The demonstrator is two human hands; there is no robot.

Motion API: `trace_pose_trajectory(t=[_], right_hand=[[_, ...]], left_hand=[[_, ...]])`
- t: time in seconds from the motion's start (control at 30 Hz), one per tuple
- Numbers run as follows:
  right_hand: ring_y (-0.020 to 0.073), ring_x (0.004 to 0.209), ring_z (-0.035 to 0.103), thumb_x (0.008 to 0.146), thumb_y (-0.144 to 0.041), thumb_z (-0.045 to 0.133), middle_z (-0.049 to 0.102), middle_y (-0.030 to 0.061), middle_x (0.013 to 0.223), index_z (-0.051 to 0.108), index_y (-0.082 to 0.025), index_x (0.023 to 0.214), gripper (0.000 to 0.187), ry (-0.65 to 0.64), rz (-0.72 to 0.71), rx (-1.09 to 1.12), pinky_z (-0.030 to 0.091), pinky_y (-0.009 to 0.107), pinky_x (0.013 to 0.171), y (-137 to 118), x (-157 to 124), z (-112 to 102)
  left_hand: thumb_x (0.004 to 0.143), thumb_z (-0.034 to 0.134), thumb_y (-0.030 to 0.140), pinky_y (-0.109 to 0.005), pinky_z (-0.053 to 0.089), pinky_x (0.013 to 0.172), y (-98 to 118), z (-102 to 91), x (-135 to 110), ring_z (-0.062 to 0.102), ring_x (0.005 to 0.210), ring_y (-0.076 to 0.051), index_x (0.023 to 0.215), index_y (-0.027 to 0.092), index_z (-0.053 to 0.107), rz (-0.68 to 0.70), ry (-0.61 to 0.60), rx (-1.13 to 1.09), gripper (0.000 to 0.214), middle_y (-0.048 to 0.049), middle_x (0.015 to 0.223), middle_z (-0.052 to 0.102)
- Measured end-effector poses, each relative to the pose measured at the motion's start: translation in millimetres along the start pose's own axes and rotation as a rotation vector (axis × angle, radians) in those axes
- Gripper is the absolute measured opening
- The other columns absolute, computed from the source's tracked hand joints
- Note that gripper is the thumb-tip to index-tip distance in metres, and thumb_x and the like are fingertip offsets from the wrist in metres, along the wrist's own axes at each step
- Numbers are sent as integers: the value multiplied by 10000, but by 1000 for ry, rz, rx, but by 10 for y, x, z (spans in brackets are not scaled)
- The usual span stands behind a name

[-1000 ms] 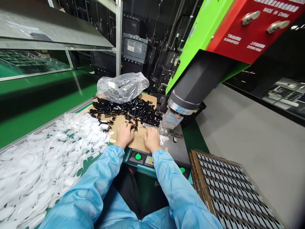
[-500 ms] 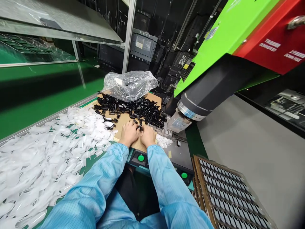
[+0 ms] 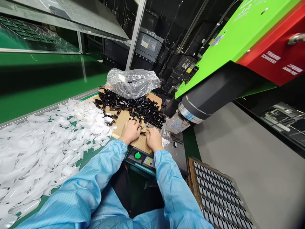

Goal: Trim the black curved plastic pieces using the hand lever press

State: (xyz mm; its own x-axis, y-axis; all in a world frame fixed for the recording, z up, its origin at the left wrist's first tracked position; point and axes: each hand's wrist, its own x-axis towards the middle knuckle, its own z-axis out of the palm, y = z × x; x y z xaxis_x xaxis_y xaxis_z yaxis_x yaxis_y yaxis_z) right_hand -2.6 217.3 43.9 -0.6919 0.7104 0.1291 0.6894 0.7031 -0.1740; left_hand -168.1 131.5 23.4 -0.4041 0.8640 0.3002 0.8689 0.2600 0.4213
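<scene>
My left hand is over the tan board, its fingers curled in around one end of a small black plastic part. The other end of that part sticks out toward my right hand. My right hand is a short way off to the right, apart from the part, with thumb and forefinger drawn together; whatever is between them is too small to make out. Just beyond both hands spreads a heap of black plastic parts. White plastic pieces lie beside my right hand.
Many thin white pieces cover the green table on the left. A clear plastic bag rests behind the black heap. At right stands a green and red machine with its head low. A green button faces me; trays sit lower right.
My hands, close together before, have moved apart. My right hand has shifted right and toward me, and the black part now shows between them. The view has turned slightly.
</scene>
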Motion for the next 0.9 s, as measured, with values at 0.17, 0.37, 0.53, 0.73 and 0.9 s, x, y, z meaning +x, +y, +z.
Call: trace_pose_trajectory(t=[0.17,0.37,0.53,0.73,0.9], right_hand=[[223,1206,624,1062,-368,489,699,77,1303,635,-268,1343,332,-23,24,1,483,358,1014,-242,-89,99],[260,1143,624,1037,-403,537,649,121,1250,585,-262,1342,340,-23,108,-65,481,375,926,-270,-48,115],[243,1080,621,1036,-256,467,624,117,1206,582,-260,1300,288,-3,137,-85,456,360,892,-264,-37,136],[200,1047,623,1011,-188,457,620,59,1248,597,-316,1296,342,75,147,-10,448,317,856,-134,-235,91],[212,1132,617,1042,-268,446,637,68,1309,577,-293,1390,372,209,288,51,462,320,905,390,-468,-53]], left_hand=[[1055,533,376,-490,424,1076,2,20,-6,550,1271,-325,1214,302,788,69,-75,-2,309,-107,1295,712],[1049,550,359,-478,434,1054,-21,74,-12,587,1215,-322,1218,278,785,96,-81,-15,301,-119,1235,738],[1047,560,335,-457,449,1020,-41,88,0,626,1172,-316,1211,277,797,104,-75,-16,294,-125,1182,761],[1038,571,309,-445,472,1026,-39,40,-8,658,1144,-304,1202,287,811,103,-68,-17,292,-103,1167,787],[1057,566,385,-445,481,1031,131,27,-81,658,1148,-290,1256,307,803,123,-43,-88,319,-77,1229,790]])
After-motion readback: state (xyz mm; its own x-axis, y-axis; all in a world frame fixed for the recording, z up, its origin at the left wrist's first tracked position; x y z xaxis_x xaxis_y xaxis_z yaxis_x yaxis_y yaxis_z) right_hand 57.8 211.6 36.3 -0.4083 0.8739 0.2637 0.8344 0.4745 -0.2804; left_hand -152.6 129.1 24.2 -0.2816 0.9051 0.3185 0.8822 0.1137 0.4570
